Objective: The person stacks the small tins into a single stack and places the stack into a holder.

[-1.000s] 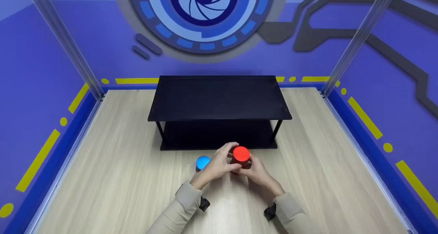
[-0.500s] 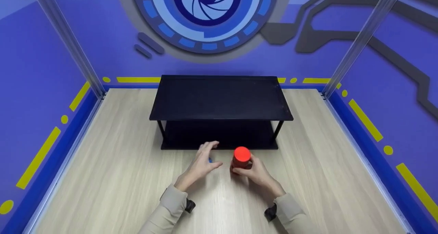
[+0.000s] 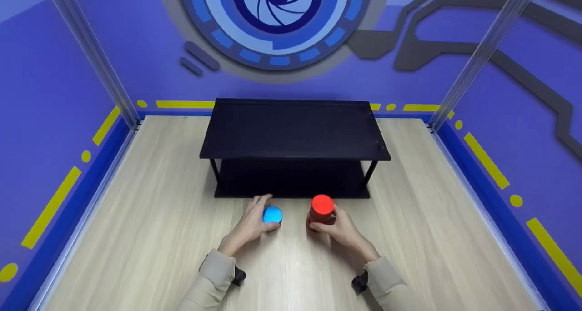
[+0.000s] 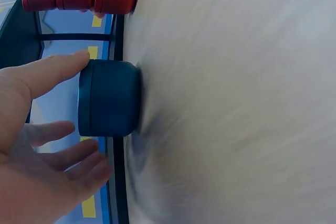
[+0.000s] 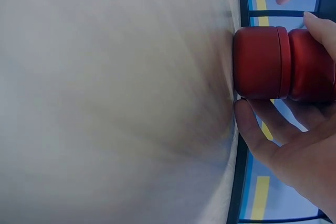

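A stack of red lidded canisters stands upright on the table at the shelf's front edge. My right hand holds it, thumb against an upper canister and fingers along its far side in the right wrist view. To its left is a single blue canister, also upright. My left hand is around the blue canister with fingers spread. In the left wrist view the thumb tip lies at the lid's edge of the blue canister, and the other fingers are apart from its side.
A black two-tier shelf stands just behind the canisters, its lower tier close to the table. Blue printed walls with metal corner posts enclose the wooden table on the left, back and right.
My left hand has let go of the red stack and moved left to the blue canister. My right hand has stayed on the red stack.
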Motion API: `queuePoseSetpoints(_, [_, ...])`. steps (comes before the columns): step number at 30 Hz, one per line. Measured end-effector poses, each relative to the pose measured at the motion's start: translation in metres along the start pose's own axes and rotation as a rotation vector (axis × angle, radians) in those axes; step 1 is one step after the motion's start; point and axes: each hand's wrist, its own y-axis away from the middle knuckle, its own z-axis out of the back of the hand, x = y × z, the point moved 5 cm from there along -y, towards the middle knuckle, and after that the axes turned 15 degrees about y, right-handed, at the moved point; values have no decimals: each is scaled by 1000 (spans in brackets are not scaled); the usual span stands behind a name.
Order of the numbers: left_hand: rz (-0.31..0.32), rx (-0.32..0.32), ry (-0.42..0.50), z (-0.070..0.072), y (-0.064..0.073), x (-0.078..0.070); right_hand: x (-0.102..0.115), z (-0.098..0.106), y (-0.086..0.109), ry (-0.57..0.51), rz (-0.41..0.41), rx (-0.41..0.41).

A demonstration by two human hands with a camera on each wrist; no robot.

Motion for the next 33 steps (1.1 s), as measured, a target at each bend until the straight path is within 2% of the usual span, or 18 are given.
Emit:
queuePoseSetpoints(6, [1,48,14,-4,2,4,1,-1,-1,-18,4,2])
queuePoseSetpoints(15, [4,50,11,-6,6,10,1,-1,0,-24,9,1])
queuePoseSetpoints(23, [-5,46,18,-6,5,8,34,12,9,-30,12,20])
queuePoseSetpoints(31, [-24,41,9,-5,1,0,34,13,9,-16,9,27])
queuePoseSetpoints(33, [-20,41,5,-5,0,-3,27,9,7,-9,4,22])
